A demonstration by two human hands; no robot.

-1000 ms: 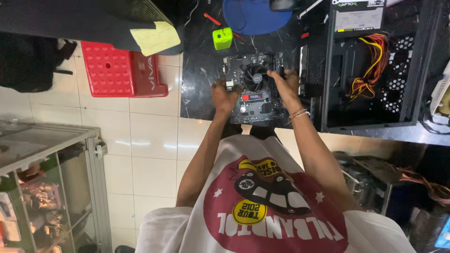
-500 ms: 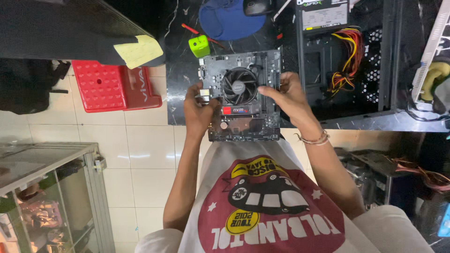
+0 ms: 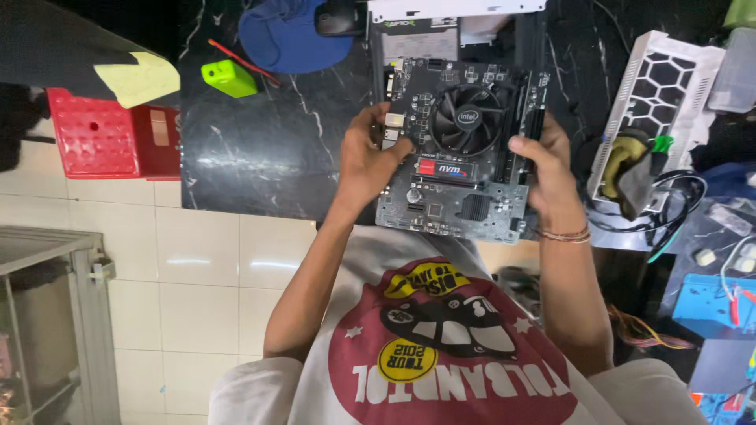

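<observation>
Holding: both hands grip a dark rectangular computer motherboard (image 3: 461, 157) by its two side edges, raised in front of the person's chest.
Left hand: the left hand (image 3: 370, 161) clasps the board's left edge; its fingers (image 3: 394, 148) curl together over the top face beside the silver port blocks.
Right hand: the right hand (image 3: 547, 169) clasps the right edge, fingers pressed together along it, thumb on the top face; a thin string bracelet (image 3: 563, 234) circles the wrist.
Board: a round black cooling fan (image 3: 471, 120) sits near its middle, and a small red and black strip (image 3: 443, 168) lies just below the fan.
Position: the board is held over the near edge of a black marble-veined tabletop (image 3: 260, 149).
Tabletop: a lime-green block (image 3: 228, 79), a thin red pencil-like stick (image 3: 242, 61) and a blue cap-shaped cloth item (image 3: 295, 35) lie at its far side.
Left side: a red plastic stool (image 3: 114, 142) stands on the pale tiled floor (image 3: 197, 267).
Right side: a white perforated metal panel (image 3: 657, 86) leans among cables.
Clothing: the person wears a white T-shirt (image 3: 457, 346) with a red circular print.
</observation>
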